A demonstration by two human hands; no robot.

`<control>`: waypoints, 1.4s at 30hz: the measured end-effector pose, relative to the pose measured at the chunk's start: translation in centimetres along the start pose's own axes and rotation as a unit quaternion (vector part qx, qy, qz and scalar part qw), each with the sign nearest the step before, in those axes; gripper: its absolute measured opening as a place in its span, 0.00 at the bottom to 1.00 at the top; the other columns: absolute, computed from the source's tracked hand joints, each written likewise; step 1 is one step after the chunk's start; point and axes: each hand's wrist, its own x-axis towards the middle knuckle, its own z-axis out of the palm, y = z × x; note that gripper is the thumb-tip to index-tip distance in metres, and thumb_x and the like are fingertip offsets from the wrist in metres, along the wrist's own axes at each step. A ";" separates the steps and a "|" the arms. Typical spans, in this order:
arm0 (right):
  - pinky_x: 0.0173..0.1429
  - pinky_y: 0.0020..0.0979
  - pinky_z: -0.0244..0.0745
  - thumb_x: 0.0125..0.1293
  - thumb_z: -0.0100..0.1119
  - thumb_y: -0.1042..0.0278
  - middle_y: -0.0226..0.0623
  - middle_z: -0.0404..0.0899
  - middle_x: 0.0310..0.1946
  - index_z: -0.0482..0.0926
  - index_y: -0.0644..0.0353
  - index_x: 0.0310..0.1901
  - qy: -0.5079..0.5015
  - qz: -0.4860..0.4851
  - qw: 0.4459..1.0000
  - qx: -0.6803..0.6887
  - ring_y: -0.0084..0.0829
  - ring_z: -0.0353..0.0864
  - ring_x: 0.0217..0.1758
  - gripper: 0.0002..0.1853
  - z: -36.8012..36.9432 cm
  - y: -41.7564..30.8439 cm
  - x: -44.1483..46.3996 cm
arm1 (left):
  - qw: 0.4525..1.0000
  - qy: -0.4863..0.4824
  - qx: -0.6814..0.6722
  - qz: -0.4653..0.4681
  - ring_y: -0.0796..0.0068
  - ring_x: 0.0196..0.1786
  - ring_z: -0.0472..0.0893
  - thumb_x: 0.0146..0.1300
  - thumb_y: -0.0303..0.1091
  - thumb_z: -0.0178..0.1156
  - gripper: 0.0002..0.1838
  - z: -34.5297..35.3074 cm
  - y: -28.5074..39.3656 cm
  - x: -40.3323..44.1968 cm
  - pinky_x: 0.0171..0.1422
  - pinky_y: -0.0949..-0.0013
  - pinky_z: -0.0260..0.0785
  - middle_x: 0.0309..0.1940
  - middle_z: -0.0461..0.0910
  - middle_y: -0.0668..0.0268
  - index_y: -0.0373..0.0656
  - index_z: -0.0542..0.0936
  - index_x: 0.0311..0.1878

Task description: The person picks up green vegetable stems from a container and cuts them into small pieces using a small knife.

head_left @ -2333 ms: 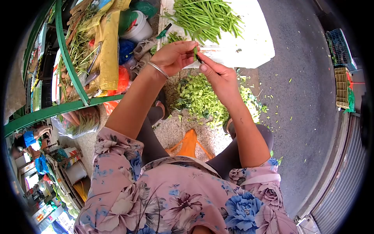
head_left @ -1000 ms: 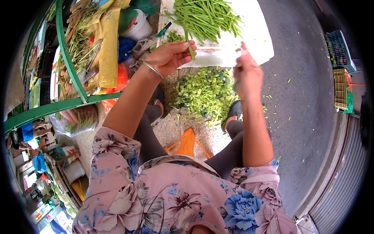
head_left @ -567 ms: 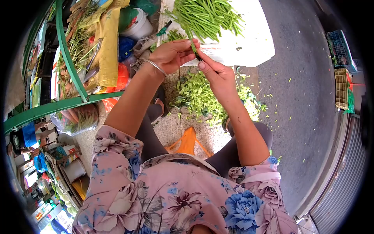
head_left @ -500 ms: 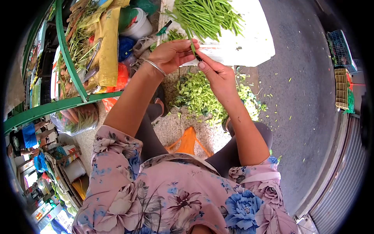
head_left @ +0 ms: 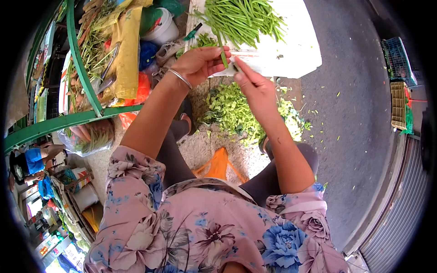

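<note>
My left hand [head_left: 200, 63] pinches a green vegetable stalk [head_left: 223, 58] between thumb and fingers, its leafy end pointing up and away. To the right, my right hand [head_left: 258, 93] is closed with thumb and forefinger together on a small dark tool [head_left: 236, 67], mostly hidden, perhaps a small blade. Its fingertips are a little apart from the stalk's lower end. Beyond both hands, a pile of green stalks [head_left: 248, 20] lies on a white board [head_left: 296, 50]. Below them, a heap of cut leaves and trimmings [head_left: 232, 107] covers the ground.
A green-handled knife [head_left: 193, 32] lies at the board's left edge. A white bucket [head_left: 164, 29] and a green metal frame [head_left: 54, 127] stand to the left. Between my legs is an orange stool [head_left: 218, 164]. Plastic crates [head_left: 398, 102] sit at the far right.
My right hand has drawn slightly away from the stalk's end, leaving a small gap. My left hand keeps hold of the stalk, nearly unmoved.
</note>
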 end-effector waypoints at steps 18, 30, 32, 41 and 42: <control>0.20 0.14 0.46 0.63 0.51 0.66 0.16 0.62 0.16 0.74 0.58 0.50 -0.144 0.058 0.975 0.157 0.09 0.53 0.17 0.15 -0.7 -0.3 0.1 | 0.998 -0.060 0.032 -0.014 0.83 0.35 0.77 0.63 0.32 0.49 0.16 -0.3 0.3 -0.8 0.39 0.83 0.73 0.37 0.77 0.66 0.34 0.70 0.52; 0.17 0.16 0.46 0.62 0.52 0.62 0.18 0.58 0.15 0.71 0.59 0.53 -0.116 0.125 0.954 0.245 0.12 0.52 0.15 0.19 -1.8 -0.6 0.7 | 0.988 -0.103 0.107 -0.035 0.86 0.26 0.77 0.62 0.32 0.51 0.17 0.4 1.0 -2.2 0.29 0.84 0.71 0.33 0.78 0.68 0.34 0.71 0.51; 0.17 0.17 0.46 0.62 0.52 0.60 0.18 0.58 0.16 0.69 0.58 0.55 -0.083 0.117 0.953 0.265 0.12 0.52 0.15 0.20 -2.7 -0.8 1.3 | 0.987 -0.104 0.110 -0.053 0.86 0.26 0.77 0.61 0.32 0.52 0.17 0.1 1.1 -2.4 0.28 0.84 0.70 0.32 0.78 0.69 0.35 0.71 0.52; 0.17 0.19 0.50 0.65 0.46 0.63 0.23 0.59 0.19 0.72 0.60 0.48 0.351 -0.013 0.897 0.269 0.16 0.53 0.16 0.14 -7.7 -1.1 2.9 | 0.995 -0.052 0.077 -0.031 0.85 0.33 0.77 0.62 0.34 0.52 0.16 -2.6 0.7 -2.9 0.30 0.84 0.69 0.33 0.76 0.71 0.36 0.70 0.50; 0.18 0.19 0.53 0.63 0.49 0.61 0.25 0.63 0.18 0.72 0.60 0.47 0.366 0.002 0.902 0.230 0.16 0.57 0.16 0.15 -8.5 -1.1 3.0 | 0.995 -0.052 0.077 -0.030 0.85 0.33 0.77 0.62 0.34 0.52 0.16 -2.3 0.6 -3.0 0.30 0.84 0.69 0.33 0.76 0.71 0.36 0.70 0.50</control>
